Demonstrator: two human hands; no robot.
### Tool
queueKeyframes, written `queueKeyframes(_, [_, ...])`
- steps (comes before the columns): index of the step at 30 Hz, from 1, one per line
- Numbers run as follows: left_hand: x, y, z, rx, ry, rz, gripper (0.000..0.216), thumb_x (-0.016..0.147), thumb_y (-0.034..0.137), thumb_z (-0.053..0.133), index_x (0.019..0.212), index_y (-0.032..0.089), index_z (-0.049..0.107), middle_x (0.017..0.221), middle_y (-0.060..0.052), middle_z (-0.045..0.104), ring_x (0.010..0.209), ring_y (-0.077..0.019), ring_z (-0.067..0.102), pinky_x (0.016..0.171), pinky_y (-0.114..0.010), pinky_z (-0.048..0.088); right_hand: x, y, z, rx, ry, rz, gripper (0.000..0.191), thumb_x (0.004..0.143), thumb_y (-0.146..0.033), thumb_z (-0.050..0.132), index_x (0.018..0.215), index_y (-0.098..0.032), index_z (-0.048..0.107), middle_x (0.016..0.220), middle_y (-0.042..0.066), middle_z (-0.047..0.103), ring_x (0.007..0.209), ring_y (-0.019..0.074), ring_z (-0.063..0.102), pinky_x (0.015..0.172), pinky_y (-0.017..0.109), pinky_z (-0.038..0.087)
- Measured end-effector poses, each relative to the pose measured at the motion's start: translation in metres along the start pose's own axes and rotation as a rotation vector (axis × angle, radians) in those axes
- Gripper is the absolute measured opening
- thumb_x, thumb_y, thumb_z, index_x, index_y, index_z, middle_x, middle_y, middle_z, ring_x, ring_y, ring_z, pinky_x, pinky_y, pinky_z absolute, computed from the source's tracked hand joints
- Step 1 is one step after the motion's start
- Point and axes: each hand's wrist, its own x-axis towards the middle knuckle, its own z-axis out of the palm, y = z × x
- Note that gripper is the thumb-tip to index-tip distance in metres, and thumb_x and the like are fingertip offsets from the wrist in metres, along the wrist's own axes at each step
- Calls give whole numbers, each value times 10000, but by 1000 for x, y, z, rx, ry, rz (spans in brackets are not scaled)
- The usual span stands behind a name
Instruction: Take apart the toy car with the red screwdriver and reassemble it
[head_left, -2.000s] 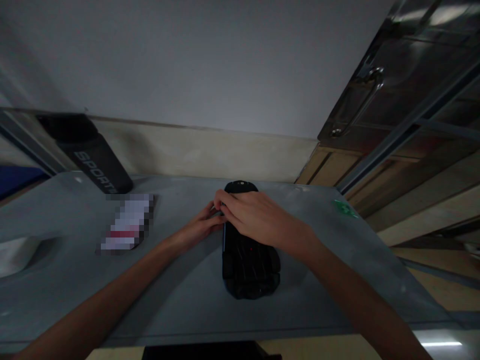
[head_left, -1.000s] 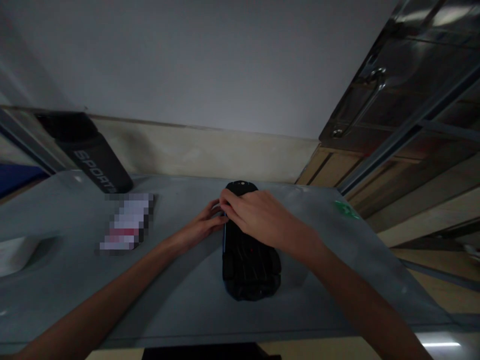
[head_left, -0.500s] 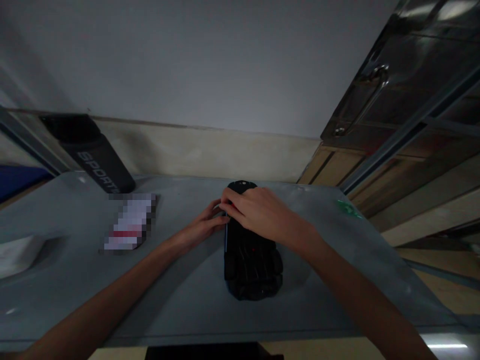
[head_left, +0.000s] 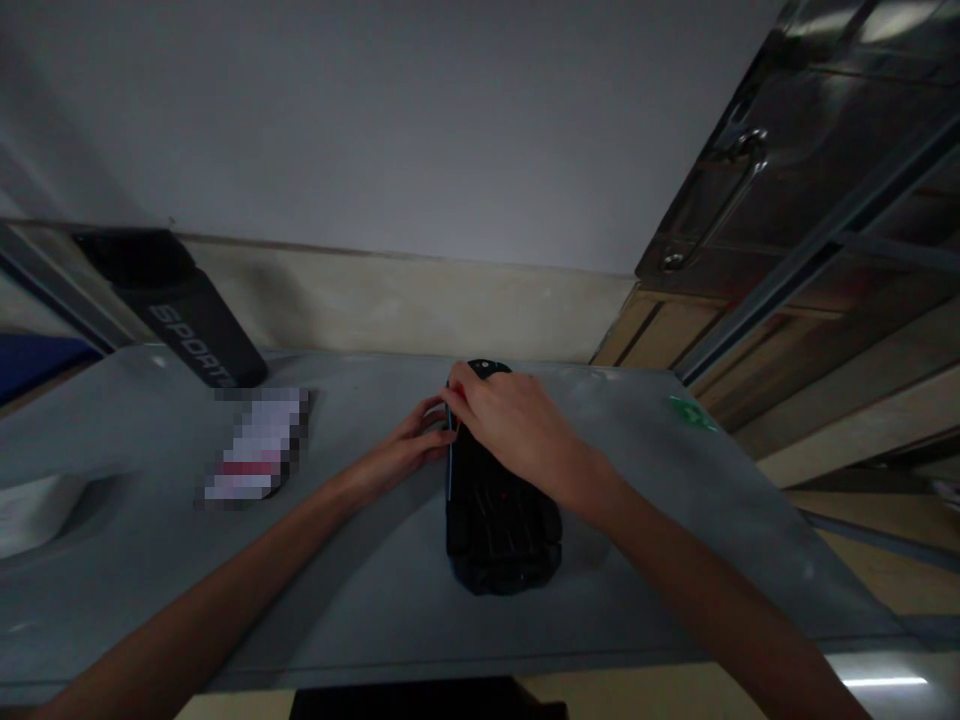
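A black glove-like object (head_left: 501,530) lies lengthwise on the grey table (head_left: 360,590), its far end near the wall. My right hand (head_left: 517,425) rests over its far half, fingers curled and pressed down on its left edge. My left hand (head_left: 405,450) touches the same left edge from the side, fingers bent against it. A thin blue strip runs along that edge below the hands. In the dim light I cannot make out what the fingertips pinch.
A dark bottle (head_left: 180,315) marked SPORT leans at the back left. A blurred white and red packet (head_left: 255,445) lies left of the hands. A white object (head_left: 30,505) sits at the left edge. A green mark (head_left: 690,412) lies at right. A metal door with handle (head_left: 720,195) stands right.
My right hand has shifted slightly toward the far end of the black object, covering more of its top. The left hand and the object stay where they were.
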Motion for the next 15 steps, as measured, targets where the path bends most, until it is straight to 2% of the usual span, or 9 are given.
queueKeyframes(3, [2, -1, -3, 23, 15, -7, 711, 826, 307, 905, 1486, 338, 643, 1497, -76, 656, 1370, -275, 650, 1157, -433, 516, 4, 16, 22, 145, 131, 100, 329, 1206, -382, 433, 1200, -177, 690, 883, 82, 774, 778, 238, 715, 681, 329, 412])
queueKeyframes(6, [5, -3, -8, 84, 38, -21, 761, 831, 320, 904, 1537, 329, 621, 1604, -94, 612, 1492, -327, 589, 1219, -462, 486, 0, 58, 45, 512, 353, 146, 404, 1208, -434, 358, 986, -235, 631, 816, 23, 711, 751, 202, 668, 703, 301, 438])
queueKeyframes(8, [8, -3, -11, 138, 10, -8, 820, 855, 368, 892, 1605, 305, 569, 1630, -113, 620, 1518, -352, 581, 1276, -514, 438, -6, 91, 56, 577, 445, 306, 531, 1212, -479, 249, 854, -247, 564, 756, 23, 668, 696, 203, 634, 677, 307, 439])
queueKeyframes(9, [9, -2, -12, 163, -11, 1, 860, 845, 380, 900, 1626, 281, 554, 1623, -130, 638, 1514, -362, 589, 1297, -529, 414, -10, 105, 61, 516, 412, 398, 560, 1215, -471, 225, 819, -247, 552, 734, 26, 662, 691, 205, 638, 690, 311, 444])
queueKeyframes(11, [11, -1, -12, 191, -30, 30, 885, 835, 405, 899, 1635, 245, 556, 1633, -148, 645, 1533, -378, 576, 1329, -545, 375, -17, 123, 71, 280, 158, 484, 568, 1220, -416, 247, 797, -240, 584, 763, 43, 699, 752, 213, 684, 731, 310, 459])
queueKeyframes(13, [12, 1, -11, 206, -41, 57, 877, 832, 412, 890, 1629, 232, 572, 1661, -146, 633, 1565, -387, 548, 1350, -553, 348, -22, 127, 83, 221, 65, 469, 455, 1193, -347, 424, 823, -230, 661, 821, 62, 748, 841, 228, 729, 776, 306, 468])
queueKeyframes(15, [13, 3, -11, 222, -48, 58, 873, 843, 420, 875, 1635, 221, 569, 1663, -147, 636, 1578, -384, 541, 1362, -552, 338, -24, 121, 95, 174, 11, 463, 339, 1161, -278, 499, 920, -225, 732, 884, 84, 786, 883, 241, 753, 801, 311, 479])
